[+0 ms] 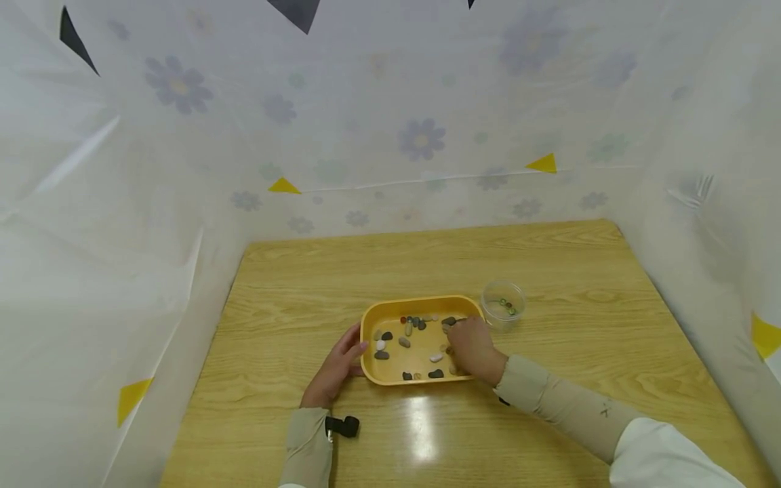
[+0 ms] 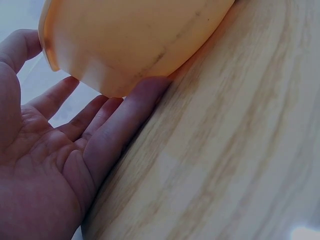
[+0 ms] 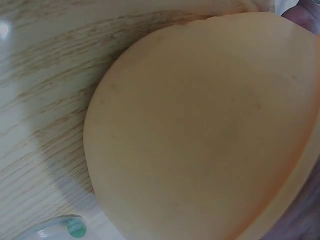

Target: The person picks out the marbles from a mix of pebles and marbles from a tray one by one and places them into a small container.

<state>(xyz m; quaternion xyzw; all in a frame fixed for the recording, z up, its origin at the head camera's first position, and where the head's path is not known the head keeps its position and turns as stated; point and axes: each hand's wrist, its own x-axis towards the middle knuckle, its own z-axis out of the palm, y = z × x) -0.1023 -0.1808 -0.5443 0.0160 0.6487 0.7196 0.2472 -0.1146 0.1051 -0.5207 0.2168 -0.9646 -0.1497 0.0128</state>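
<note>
Left hand [image 1: 337,369] rests flat-fingered against the light, stiff yellow tray [image 1: 369,324] at 9 o'clock, right hand [image 1: 473,347] pinching among small, slippery-looking pebbles [image 1: 410,328] inside.

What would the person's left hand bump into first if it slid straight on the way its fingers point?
The left hand points at the near left corner of the yellow tray, and its fingers already touch the tray's outer wall, so it would push the tray itself.
</note>
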